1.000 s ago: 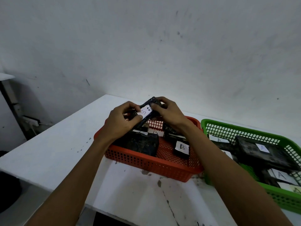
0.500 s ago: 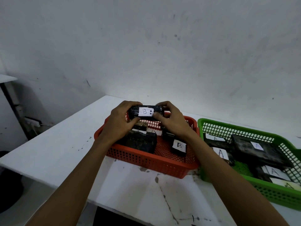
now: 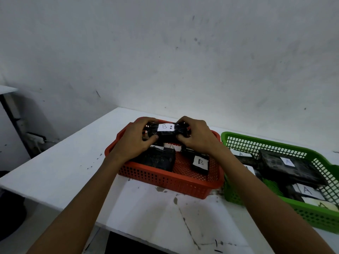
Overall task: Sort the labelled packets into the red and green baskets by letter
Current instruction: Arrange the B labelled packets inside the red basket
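- Both hands hold one black packet (image 3: 167, 132) over the far half of the red basket (image 3: 165, 177). The left hand (image 3: 134, 139) pinches its left end and the right hand (image 3: 197, 137) its right end, fingers curled over the top, thumbs underneath.
- Change over the last second: the packet was tilted, with its label facing up and to the left. It is now level, its long side running left to right, the white label turned squarely to the camera. The label reads "B", with two dots beside the letter.
- The hands sit slightly lower and further back over the basket than a second ago.
- Red basket contents: a small packet marked "B" (image 3: 200, 163) at front right, a large dark packet (image 3: 156, 158) at front left whose label is not visible, and part of another label under the held packet.
- Green basket (image 3: 311, 216), just beside the red one on the white table (image 3: 60, 167), holds packets marked "A" (image 3: 288, 162).
- Judgement: letter confirmed, so the held packet belongs in the red basket and is already above it. The next step is likely a lowering and release.
- Risk: the basket is getting crowded, and the packet may land on others and hide their labels.
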